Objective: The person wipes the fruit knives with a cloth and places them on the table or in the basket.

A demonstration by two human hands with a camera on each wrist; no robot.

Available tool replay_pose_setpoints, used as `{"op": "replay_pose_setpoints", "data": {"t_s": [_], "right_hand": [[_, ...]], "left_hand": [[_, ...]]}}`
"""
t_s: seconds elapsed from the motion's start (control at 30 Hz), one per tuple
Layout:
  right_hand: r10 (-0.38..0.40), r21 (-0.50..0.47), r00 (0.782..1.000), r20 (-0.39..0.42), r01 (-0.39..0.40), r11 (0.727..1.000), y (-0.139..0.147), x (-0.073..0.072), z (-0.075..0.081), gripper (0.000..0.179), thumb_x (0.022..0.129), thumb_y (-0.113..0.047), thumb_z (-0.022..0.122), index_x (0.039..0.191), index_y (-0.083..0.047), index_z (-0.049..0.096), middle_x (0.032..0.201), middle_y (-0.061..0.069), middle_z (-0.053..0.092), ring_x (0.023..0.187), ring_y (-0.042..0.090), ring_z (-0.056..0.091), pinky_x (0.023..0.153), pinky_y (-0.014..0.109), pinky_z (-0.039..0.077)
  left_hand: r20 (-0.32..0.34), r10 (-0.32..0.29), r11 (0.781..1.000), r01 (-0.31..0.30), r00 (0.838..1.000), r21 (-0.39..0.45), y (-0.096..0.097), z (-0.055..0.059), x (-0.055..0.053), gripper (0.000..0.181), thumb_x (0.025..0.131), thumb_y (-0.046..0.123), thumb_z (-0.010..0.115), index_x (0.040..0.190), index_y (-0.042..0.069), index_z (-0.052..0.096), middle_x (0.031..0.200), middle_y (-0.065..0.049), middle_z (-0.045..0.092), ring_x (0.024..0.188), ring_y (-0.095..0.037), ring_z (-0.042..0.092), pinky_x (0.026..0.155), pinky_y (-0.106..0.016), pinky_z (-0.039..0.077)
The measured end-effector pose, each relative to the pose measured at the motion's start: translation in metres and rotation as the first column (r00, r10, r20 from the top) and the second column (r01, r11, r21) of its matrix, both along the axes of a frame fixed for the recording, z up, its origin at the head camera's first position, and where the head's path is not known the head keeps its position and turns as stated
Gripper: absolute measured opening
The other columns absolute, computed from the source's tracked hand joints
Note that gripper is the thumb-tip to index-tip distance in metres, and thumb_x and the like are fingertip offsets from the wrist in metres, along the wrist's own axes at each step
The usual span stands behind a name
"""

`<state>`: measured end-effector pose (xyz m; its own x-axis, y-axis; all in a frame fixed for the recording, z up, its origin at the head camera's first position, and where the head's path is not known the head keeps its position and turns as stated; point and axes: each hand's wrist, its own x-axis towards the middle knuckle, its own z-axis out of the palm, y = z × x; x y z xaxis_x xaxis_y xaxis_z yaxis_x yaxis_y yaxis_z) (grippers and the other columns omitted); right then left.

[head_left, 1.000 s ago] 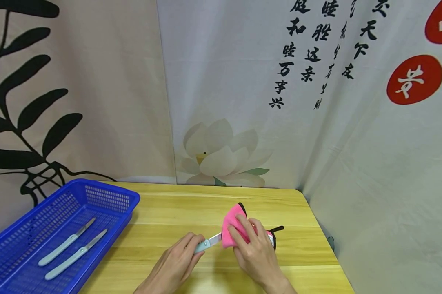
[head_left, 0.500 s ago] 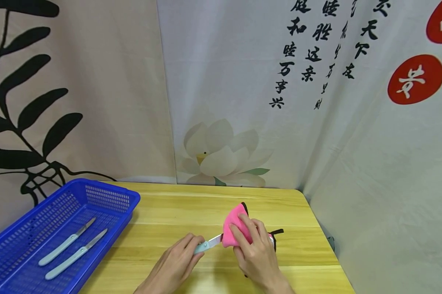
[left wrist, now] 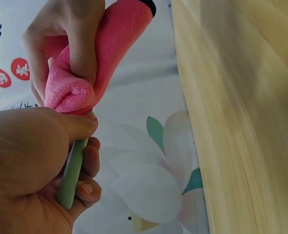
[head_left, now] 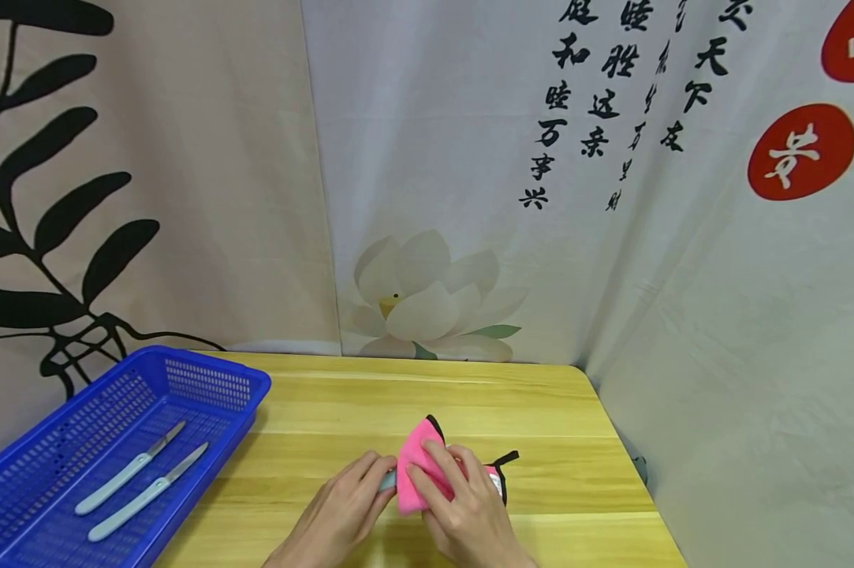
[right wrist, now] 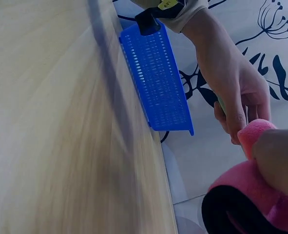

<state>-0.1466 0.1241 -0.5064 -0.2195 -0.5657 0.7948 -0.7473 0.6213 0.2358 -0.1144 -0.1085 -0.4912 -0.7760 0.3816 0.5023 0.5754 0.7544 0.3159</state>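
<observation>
My left hand [head_left: 341, 505] grips the pale green handle of a knife [left wrist: 74, 170], its fingers curled round it and the thumb near the blade end. A pink cloth [head_left: 415, 465] with black edging is folded over the knife's blade, which is hidden inside it. My right hand [head_left: 465, 501] pinches the cloth round the blade, right beside the left thumb. In the left wrist view, the cloth's fold sits against the left fingertips. A black loop and a white label stick out at the cloth's right end.
At the left stands a blue plastic basket [head_left: 206, 371] with perforated walls. Two similar knives, one of them the nearer knife [head_left: 146, 493], lie in it side by side. The wooden table [head_left: 576, 442] extends under both hands. A printed curtain [head_left: 434, 158] hangs behind it.
My right hand and the pink cloth have slid left along the blade, up to the handle, covering the metal that showed before. My left hand has barely moved.
</observation>
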Motion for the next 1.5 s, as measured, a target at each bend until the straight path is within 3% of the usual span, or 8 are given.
{"op": "replay_pose_setpoints", "data": {"t_s": [0.33, 0.73, 0.97, 1.13, 1.3, 1.4, 1.5], "right_hand": [[-0.063, 0.003, 0.998, 0.019, 0.063, 0.998, 0.008, -0.004, 0.001, 0.043, 0.115, -0.025, 0.04, 0.127, -0.018, 0.081, 0.143, 0.014, 0.073, 0.112, 0.034, 0.066, 0.087, 0.043, 0.066], [-0.085, -0.002, 0.995, 0.047, 0.085, 0.996, 0.021, -0.019, 0.006, 0.044, 0.112, -0.021, 0.041, 0.126, -0.016, 0.081, 0.142, 0.016, 0.072, 0.112, 0.035, 0.064, 0.086, 0.047, 0.065], [-0.109, -0.007, 0.993, 0.052, 0.109, 0.994, 0.028, -0.026, 0.004, 0.047, 0.115, -0.024, 0.037, 0.128, -0.014, 0.081, 0.142, 0.018, 0.072, 0.111, 0.037, 0.064, 0.088, 0.048, 0.065], [-0.124, -0.031, 0.991, 0.051, 0.125, 0.992, 0.034, -0.03, 0.007, 0.043, 0.111, -0.021, 0.042, 0.128, -0.012, 0.081, 0.141, 0.019, 0.072, 0.11, 0.037, 0.063, 0.088, 0.049, 0.063], [-0.113, -0.093, 0.993, 0.04, 0.116, 0.989, 0.035, -0.03, 0.014, 0.04, 0.111, -0.02, 0.047, 0.127, -0.01, 0.082, 0.14, 0.021, 0.073, 0.108, 0.038, 0.064, 0.089, 0.049, 0.06], [-0.075, -0.112, 0.996, 0.041, 0.08, 0.991, 0.031, -0.024, 0.016, 0.04, 0.114, -0.022, 0.047, 0.127, -0.01, 0.082, 0.141, 0.021, 0.073, 0.108, 0.037, 0.065, 0.089, 0.047, 0.06], [-0.036, -0.091, 0.998, 0.045, 0.04, 0.995, 0.025, -0.018, 0.015, 0.041, 0.116, -0.025, 0.045, 0.128, -0.012, 0.082, 0.143, 0.019, 0.072, 0.111, 0.035, 0.064, 0.088, 0.045, 0.062]], "left_hand": [[-0.067, -0.013, 0.999, 0.016, 0.998, 0.039, 0.001, -0.003, 0.001, 0.022, 0.104, 0.009, 0.082, 0.123, 0.012, 0.072, 0.106, 0.007, 0.068, 0.086, 0.005, 0.053, 0.072, -0.017, 0.06], [-0.022, -0.011, 0.999, 0.012, 1.0, 0.038, -0.001, 0.001, 0.001, 0.024, 0.106, 0.011, 0.081, 0.128, 0.012, 0.071, 0.108, 0.006, 0.068, 0.086, 0.004, 0.051, 0.067, -0.013, 0.055], [-0.037, -0.004, 1.0, 0.006, 0.999, 0.028, -0.003, 0.0, 0.001, 0.025, 0.104, 0.01, 0.082, 0.126, 0.012, 0.071, 0.105, 0.005, 0.067, 0.083, 0.004, 0.049, 0.063, -0.012, 0.05], [-0.019, 0.004, 1.0, -0.003, 1.0, 0.029, -0.004, 0.0, 0.001, 0.026, 0.104, 0.012, 0.083, 0.128, 0.014, 0.071, 0.106, 0.007, 0.067, 0.084, 0.004, 0.05, 0.064, -0.013, 0.051], [-0.088, -0.012, 0.998, 0.017, 0.996, 0.056, -0.007, -0.009, -0.003, 0.02, 0.111, 0.019, 0.075, 0.13, 0.016, 0.071, 0.107, 0.008, 0.067, 0.085, 0.003, 0.051, 0.065, -0.014, 0.053], [-0.176, -0.031, 0.995, 0.047, 0.984, 0.087, -0.009, -0.027, -0.012, 0.02, 0.118, 0.029, 0.063, 0.133, 0.018, 0.07, 0.107, 0.009, 0.066, 0.086, 0.005, 0.049, 0.065, -0.013, 0.052], [-0.19, -0.037, 0.993, 0.057, 0.981, 0.104, -0.009, -0.028, -0.013, 0.022, 0.119, 0.031, 0.06, 0.132, 0.017, 0.07, 0.108, 0.009, 0.066, 0.086, 0.007, 0.05, 0.066, -0.013, 0.053]]}}
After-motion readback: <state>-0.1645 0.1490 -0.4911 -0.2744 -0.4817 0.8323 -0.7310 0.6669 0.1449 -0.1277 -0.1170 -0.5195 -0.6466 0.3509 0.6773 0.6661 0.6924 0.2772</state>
